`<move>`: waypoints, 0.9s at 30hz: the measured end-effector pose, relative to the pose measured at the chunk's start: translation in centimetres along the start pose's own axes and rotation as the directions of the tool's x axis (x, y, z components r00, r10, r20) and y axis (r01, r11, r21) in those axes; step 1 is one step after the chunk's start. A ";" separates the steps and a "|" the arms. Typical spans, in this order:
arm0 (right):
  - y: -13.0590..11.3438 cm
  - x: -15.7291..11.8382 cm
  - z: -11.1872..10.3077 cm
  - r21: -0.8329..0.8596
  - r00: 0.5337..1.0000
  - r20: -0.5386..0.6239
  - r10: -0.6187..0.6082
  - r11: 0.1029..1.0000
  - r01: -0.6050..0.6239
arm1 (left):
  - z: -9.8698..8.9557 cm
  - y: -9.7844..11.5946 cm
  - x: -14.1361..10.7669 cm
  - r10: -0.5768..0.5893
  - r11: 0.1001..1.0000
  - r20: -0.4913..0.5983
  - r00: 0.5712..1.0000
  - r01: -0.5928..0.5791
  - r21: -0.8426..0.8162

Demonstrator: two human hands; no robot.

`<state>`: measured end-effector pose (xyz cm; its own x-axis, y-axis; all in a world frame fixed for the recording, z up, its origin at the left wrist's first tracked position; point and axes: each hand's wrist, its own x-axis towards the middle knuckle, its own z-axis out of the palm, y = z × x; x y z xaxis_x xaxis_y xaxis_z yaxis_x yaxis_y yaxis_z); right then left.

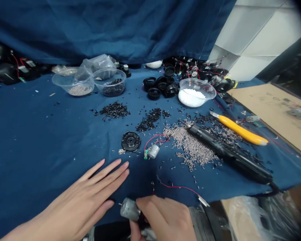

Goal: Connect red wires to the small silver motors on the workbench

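Just beyond the right hand (163, 217), loose screws (190, 147) and a corded screwdriver (228, 154)

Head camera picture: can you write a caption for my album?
The right hand grips a small silver motor as the left hand rests on blue cloth near tiny scattered screws.

Two hands (82, 201), two small silver motors (129, 209), three clear plastic bowls (72, 82), one yellow utility knife (240, 130).
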<state>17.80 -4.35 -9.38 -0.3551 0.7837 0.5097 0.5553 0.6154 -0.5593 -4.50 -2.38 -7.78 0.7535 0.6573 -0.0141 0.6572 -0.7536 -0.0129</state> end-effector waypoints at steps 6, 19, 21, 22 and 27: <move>0.4 -0.6 0.6 0.034 0.998 -0.057 0.035 0.999 -0.033 | -0.5 -2.2 6.2 0.112 0.991 0.043 0.993 -0.109 -0.076; 3.2 0.9 -5.2 -0.007 0.980 0.066 0.189 0.982 -0.189 | -0.5 -3.8 9.2 -0.025 0.987 -0.392 0.920 -0.039 -0.153; 5.2 1.8 -7.1 0.008 0.928 0.237 0.286 0.955 -0.297 | -0.9 -3.9 8.9 -0.109 0.980 -0.344 0.932 0.044 -0.192; 6.0 2.2 -7.6 0.027 0.896 0.341 0.285 0.950 -0.312 | -1.2 -3.9 8.9 -0.153 0.971 -0.312 0.938 0.083 -0.225; 7.3 3.1 -7.6 -0.022 0.817 0.550 0.174 0.981 -0.194 | -3.5 -4.4 9.2 -0.319 0.909 -0.318 0.893 0.193 -0.368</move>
<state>26.49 1.92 -6.91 -0.6067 0.7939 -0.0405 0.6302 0.4493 -0.6332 -0.38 7.01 -4.39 0.4694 0.8269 0.3097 0.7503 -0.5584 0.3539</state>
